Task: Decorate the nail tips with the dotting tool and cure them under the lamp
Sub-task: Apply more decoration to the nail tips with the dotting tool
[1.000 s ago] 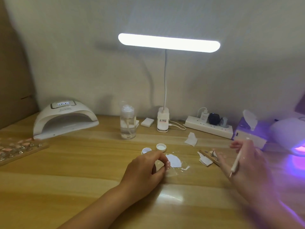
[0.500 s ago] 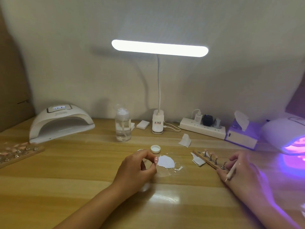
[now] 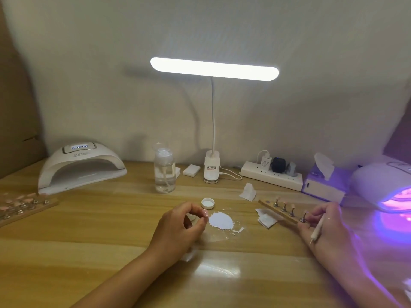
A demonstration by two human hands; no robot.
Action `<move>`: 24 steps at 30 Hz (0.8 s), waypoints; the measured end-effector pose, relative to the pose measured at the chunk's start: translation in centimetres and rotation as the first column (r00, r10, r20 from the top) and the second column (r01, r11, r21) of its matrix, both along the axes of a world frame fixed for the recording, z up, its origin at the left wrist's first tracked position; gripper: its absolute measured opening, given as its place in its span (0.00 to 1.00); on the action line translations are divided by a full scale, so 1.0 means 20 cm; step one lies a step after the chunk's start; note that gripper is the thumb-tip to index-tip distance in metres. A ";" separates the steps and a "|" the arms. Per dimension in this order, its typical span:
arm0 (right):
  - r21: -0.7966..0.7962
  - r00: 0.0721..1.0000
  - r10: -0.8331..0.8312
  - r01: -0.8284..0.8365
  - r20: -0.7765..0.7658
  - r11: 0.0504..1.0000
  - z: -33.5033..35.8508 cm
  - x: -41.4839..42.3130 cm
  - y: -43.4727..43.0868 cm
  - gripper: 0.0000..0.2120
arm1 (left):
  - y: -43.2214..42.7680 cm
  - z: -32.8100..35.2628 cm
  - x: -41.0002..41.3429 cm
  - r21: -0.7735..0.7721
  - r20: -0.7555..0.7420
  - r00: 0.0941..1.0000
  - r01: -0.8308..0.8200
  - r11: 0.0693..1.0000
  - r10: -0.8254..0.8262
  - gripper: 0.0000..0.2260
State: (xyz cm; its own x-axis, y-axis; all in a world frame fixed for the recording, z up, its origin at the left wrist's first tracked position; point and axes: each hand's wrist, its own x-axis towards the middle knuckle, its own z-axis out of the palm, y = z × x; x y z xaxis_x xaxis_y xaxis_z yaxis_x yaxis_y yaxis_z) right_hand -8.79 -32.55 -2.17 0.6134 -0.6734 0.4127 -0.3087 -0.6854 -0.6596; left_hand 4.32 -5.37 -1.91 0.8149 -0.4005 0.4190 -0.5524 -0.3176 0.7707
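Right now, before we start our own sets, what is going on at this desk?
A person is working on nail tips. Their right hand grips a thin white dotting tool, with its fingers at the near end of a wooden strip of nail tips on metal stands. The left hand is curled beside a white smear of paint on the wooden table; whether it pinches anything is unclear. The white curing lamp on the right glows purple.
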 end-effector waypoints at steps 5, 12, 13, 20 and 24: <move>-0.035 0.986 0.074 -0.070 0.150 0.997 0.04 -0.01 0.04 0.22 | 0.00 0.01 0.00 -0.009 -0.005 1.000 -0.010 1.000 0.010 0.05; -0.164 0.926 0.339 -0.313 0.165 0.935 0.05 0.00 0.22 0.22 | 0.00 0.02 -0.03 -0.028 0.120 0.992 -0.033 0.999 0.037 0.06; -0.219 0.912 0.391 -0.359 0.126 0.908 0.05 0.00 0.25 0.22 | 0.00 0.02 -0.04 -0.028 0.163 0.986 -0.032 0.999 0.036 0.06; -0.389 0.847 0.529 -0.472 0.048 0.791 0.04 0.01 0.32 0.25 | 0.00 0.02 -0.05 -0.003 0.245 0.969 0.022 1.000 -0.020 0.03; -0.407 0.833 0.548 -0.475 0.079 0.780 0.04 0.02 0.31 0.24 | 0.00 0.01 -0.04 0.004 0.228 0.972 0.051 0.999 -0.051 0.04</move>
